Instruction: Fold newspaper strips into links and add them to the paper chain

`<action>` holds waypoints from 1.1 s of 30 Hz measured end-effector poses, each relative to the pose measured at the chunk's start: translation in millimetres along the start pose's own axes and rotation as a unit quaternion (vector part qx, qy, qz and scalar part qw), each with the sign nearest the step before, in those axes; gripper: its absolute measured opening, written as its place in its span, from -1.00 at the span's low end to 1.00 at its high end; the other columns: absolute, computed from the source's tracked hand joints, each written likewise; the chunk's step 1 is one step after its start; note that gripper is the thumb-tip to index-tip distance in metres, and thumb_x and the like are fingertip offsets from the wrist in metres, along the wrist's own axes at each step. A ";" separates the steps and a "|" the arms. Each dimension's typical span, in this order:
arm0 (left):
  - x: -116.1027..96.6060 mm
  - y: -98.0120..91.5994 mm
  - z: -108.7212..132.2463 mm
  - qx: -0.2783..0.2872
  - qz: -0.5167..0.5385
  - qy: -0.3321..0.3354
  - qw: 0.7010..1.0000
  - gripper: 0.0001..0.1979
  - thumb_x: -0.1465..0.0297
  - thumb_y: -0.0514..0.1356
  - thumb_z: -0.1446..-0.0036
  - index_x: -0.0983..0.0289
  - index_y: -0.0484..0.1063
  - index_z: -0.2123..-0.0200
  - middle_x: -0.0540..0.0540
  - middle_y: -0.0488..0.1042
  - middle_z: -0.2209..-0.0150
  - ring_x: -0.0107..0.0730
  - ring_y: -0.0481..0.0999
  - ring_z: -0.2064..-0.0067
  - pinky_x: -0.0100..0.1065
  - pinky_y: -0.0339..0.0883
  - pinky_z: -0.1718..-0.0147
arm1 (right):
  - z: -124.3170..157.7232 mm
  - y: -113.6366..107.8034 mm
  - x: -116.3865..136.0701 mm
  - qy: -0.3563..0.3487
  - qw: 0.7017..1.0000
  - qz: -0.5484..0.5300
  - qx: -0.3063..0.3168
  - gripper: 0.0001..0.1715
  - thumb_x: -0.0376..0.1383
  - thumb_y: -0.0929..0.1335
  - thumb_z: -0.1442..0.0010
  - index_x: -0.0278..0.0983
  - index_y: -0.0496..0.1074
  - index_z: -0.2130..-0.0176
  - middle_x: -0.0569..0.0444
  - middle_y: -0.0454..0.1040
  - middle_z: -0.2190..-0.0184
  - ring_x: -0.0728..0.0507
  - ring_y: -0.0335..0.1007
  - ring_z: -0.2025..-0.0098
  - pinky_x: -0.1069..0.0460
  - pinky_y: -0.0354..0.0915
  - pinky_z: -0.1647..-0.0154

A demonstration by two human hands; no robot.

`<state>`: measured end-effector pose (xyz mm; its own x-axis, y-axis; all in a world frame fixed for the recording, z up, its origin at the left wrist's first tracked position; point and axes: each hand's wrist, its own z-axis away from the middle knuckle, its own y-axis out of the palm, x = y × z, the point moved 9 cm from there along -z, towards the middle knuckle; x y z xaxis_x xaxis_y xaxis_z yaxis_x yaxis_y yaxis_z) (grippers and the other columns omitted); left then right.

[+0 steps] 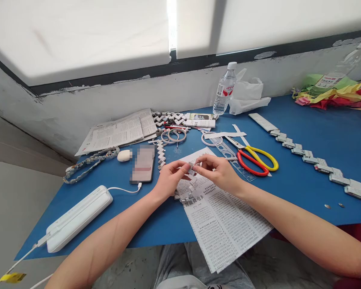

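My left hand [172, 176] is closed, its thumb and fingers pinching the end of a folded newspaper chain [192, 185]. The short zigzag chain hangs below my fingers and curls over a printed newspaper sheet [219, 224]. Across from it, my right hand [215, 170] pinches at the same end of the chain, thumb against forefinger. Its fingertips partly hide the last folded link. Beneath both forearms the newspaper sheet reaches past the table's front edge. Scissors [254, 158] with one red and one yellow handle lie open to the right, on a clear plastic ruler [228, 154].
A long paper chain [315, 160] runs along the right. At left are a phone [142, 164] on a cable, a white power strip [78, 218] and an earbud case [124, 155]. Behind stand a water bottle [225, 90], a plastic bag [246, 96] and stacked newspapers [117, 130].
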<state>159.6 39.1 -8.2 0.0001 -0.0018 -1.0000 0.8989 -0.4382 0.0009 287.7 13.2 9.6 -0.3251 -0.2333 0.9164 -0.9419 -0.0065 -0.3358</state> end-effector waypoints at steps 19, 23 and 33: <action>-1.6 -2.8 2.3 -0.030 0.016 0.019 0.999 -0.72 0.26 0.37 0.08 0.30 0.43 0.36 0.05 0.52 0.39 -0.39 0.54 0.39 -0.36 0.56 0.46 | -2.2 2.6 -10.6 0.064 0.995 -0.072 0.010 -0.83 -0.18 0.41 -0.09 -0.22 0.39 0.37 0.25 0.15 0.66 0.01 -0.01 0.60 0.06 -0.04 0.58; -1.0 -0.1 3.1 -0.019 0.020 0.017 0.999 -0.70 0.27 0.37 0.08 0.29 0.40 0.32 0.05 0.54 0.41 -0.32 0.58 0.34 -0.34 0.56 0.44 | -1.7 9.2 -11.1 0.089 0.989 -0.113 0.046 -0.84 -0.19 0.39 -0.11 -0.20 0.41 0.28 0.30 0.06 0.70 0.04 -0.10 0.64 0.08 -0.11 0.62; -3.1 -1.0 3.4 -0.022 0.005 0.036 0.999 -0.74 0.27 0.36 0.05 0.28 0.40 0.35 0.03 0.56 0.40 -0.32 0.58 0.34 -0.33 0.55 0.41 | 0.1 13.0 -15.8 0.096 0.983 -0.156 0.026 -0.83 -0.17 0.37 -0.15 -0.22 0.36 0.34 0.27 0.19 0.65 0.04 -0.01 0.62 0.09 -0.03 0.60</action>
<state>157.2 36.6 -5.2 0.0392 0.0593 -0.9975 0.9171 -0.3986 0.0124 280.6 16.7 -9.2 -0.0358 -0.0244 0.9991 -0.9943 -0.0995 -0.0380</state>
